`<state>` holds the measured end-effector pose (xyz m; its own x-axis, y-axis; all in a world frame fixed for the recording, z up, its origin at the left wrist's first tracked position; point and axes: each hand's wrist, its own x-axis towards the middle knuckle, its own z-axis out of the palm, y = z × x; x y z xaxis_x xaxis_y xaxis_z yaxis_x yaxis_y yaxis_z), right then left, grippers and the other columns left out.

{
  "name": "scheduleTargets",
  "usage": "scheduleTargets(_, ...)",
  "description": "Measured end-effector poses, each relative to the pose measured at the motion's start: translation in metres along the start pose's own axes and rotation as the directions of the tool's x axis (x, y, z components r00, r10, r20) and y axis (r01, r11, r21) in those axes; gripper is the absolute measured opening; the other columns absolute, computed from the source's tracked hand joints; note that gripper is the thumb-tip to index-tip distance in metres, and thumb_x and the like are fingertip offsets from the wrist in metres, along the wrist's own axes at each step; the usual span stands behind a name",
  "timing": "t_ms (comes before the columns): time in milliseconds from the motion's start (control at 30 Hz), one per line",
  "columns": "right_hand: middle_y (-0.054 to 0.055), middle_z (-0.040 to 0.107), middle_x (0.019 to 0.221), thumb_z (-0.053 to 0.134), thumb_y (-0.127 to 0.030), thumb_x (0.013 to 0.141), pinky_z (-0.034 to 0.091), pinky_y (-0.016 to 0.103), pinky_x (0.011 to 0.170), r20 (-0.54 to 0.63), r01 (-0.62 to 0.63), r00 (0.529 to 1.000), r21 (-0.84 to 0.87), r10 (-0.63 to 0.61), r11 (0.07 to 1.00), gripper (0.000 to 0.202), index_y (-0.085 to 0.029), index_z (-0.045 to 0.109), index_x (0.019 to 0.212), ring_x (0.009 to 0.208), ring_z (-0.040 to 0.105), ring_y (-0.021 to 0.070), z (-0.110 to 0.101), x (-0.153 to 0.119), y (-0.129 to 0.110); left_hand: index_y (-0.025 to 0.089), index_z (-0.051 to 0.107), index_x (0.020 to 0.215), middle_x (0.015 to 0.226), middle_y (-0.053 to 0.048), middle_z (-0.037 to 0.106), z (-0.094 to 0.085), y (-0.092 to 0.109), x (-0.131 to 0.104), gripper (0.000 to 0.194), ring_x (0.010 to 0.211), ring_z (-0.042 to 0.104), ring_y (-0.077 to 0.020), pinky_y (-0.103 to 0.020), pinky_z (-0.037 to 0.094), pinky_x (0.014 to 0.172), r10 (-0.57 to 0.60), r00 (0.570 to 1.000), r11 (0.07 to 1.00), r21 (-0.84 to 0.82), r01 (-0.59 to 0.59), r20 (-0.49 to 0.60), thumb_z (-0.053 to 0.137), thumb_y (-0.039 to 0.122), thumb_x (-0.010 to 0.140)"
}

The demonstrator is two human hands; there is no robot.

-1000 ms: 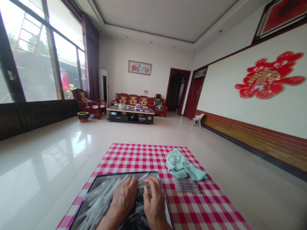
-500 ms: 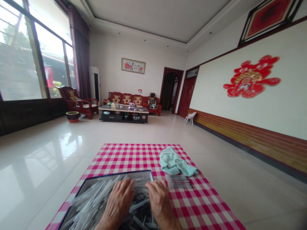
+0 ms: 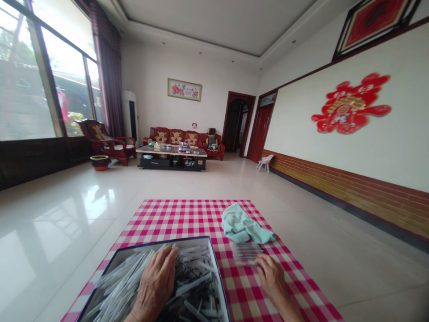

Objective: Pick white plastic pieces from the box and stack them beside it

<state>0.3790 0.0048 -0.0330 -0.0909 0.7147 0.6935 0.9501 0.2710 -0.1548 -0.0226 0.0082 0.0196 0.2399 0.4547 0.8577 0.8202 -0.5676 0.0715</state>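
Note:
My left hand (image 3: 157,278) is over the shallow box (image 3: 213,264), its fingers bent and close together among thin translucent plastic tubes (image 3: 125,279). What its fingertips hold, if anything, is hidden. Darker slender pieces (image 3: 191,290) lie in the right part of the box. To the right of the box, my right hand (image 3: 272,275) pinches at the dark-ended side of a neat row of clear pen-like tubes (image 3: 246,253) on the cloth. One such tube seems to be between its thumb and fingers, though motion blurs it.
A pink-and-white checked tablecloth (image 3: 187,219) covers the table. A crumpled mint-green cloth (image 3: 244,226) lies just beyond the row. Across the tiled floor stand a low coffee table (image 3: 172,154), a red wooden sofa (image 3: 167,136) and a small pale chair (image 3: 264,163).
My right hand has moved out of the box, rightward to the row of clear tubes. My left hand has shifted slightly left, still over the box. The view has moved a little.

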Motion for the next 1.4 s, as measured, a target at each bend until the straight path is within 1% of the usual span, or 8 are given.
scheduleTargets(300,0.007,0.069,0.091,0.05,-0.016,0.082,0.048,0.038,0.079,0.032,0.03,0.999,0.035,-0.031,0.999,0.022,-0.024,0.071,0.084,0.088,0.065,0.0246,0.021,0.008,-0.005,0.017,0.058,0.112,0.091,-0.007,0.065,-0.01,0.006,0.006,0.026,0.081,0.063,-0.0179,-0.03,0.05,0.073,-0.034,0.994,0.998,-0.043,0.039,0.105,0.039,0.014,0.095)
scheduleTargets(467,0.008,0.069,0.087,0.054,-0.017,0.079,0.048,0.039,0.076,0.011,0.035,0.999,0.048,-0.036,0.998,0.016,-0.023,0.069,0.079,0.083,0.064,0.0253,0.025,0.018,0.0,0.021,0.063,0.101,0.079,-0.003,0.062,-0.018,0.005,0.003,0.023,0.071,0.062,-0.0163,-0.027,0.049,0.066,-0.084,0.963,0.995,-0.025,0.093,0.256,0.039,0.021,0.097)
scheduleTargets(600,0.009,0.069,0.09,0.052,-0.017,0.08,0.05,0.041,0.076,-0.031,0.032,0.999,0.068,-0.03,0.997,0.017,-0.022,0.068,0.086,0.085,0.065,0.0265,0.026,0.021,-0.009,0.022,0.065,0.093,0.08,-0.004,0.062,-0.028,0.015,0.003,0.019,0.073,0.06,-0.0178,-0.03,0.047,0.066,-0.036,0.917,0.995,-0.071,0.07,0.396,0.046,0.021,0.093)
scheduleTargets(733,0.009,0.068,0.096,0.047,-0.018,0.087,0.051,0.04,0.082,-0.061,0.047,0.997,0.119,-0.04,0.992,0.02,-0.022,0.065,0.096,0.091,0.064,0.0246,0.017,0.027,-0.052,0.023,0.065,0.081,0.078,-0.003,0.06,-0.034,0.028,0.006,0.006,0.076,0.056,-0.0209,-0.035,0.043,0.07,0.015,0.868,0.993,-0.11,0.046,0.497,0.059,0.024,0.083)
scheduleTargets(833,0.009,0.066,0.096,0.044,-0.015,0.09,0.051,0.038,0.084,-0.064,0.05,0.997,0.316,-0.032,0.947,0.021,-0.022,0.063,0.097,0.093,0.063,0.0233,-0.001,0.04,-0.104,0.022,0.063,0.079,0.08,-0.003,0.059,-0.034,0.031,0.006,0.002,0.079,0.053,-0.022,-0.038,0.042,0.074,0.022,0.852,0.993,-0.109,0.041,0.523,0.062,0.024,0.08)
scheduleTargets(1033,0.005,0.064,0.096,0.046,-0.007,0.086,0.052,0.03,0.081,0.18,0.022,0.972,0.565,-0.148,0.825,0.024,-0.022,0.061,0.097,0.091,0.063,0.0188,-0.023,0.051,-0.196,0.02,0.061,0.076,0.08,-0.004,0.057,-0.029,0.029,0.001,0.006,0.079,0.051,-0.0218,-0.039,0.04,0.074,0.048,0.846,0.994,-0.11,0.013,0.531,0.057,0.02,0.081)
scheduleTargets(1233,0.004,0.065,0.091,0.05,0.002,0.074,0.051,0.035,0.083,0.337,0.027,0.923,0.422,-0.185,0.906,0.034,-0.022,0.064,0.092,0.09,0.062,0.0226,-0.006,0.035,-0.22,0.019,0.06,0.077,0.078,-0.005,0.057,-0.027,0.029,0.0,0.01,0.076,0.051,-0.0211,-0.038,0.041,0.072,0.062,0.866,0.993,-0.116,-0.005,0.496,0.053,0.016,0.083)
scheduleTargets(1400,0.004,0.065,0.092,0.048,-0.002,0.082,0.051,0.032,0.079,0.338,-0.003,0.925,0.463,-0.173,0.886,0.031,-0.022,0.064,0.099,0.089,0.063,0.0208,-0.005,0.039,-0.218,0.019,0.06,0.081,0.078,-0.004,0.06,-0.025,0.029,0.004,0.011,0.075,0.055,-0.0193,-0.035,0.044,0.072,-0.04,0.938,0.974,-0.197,0.114,0.343,0.051,0.017,0.087)
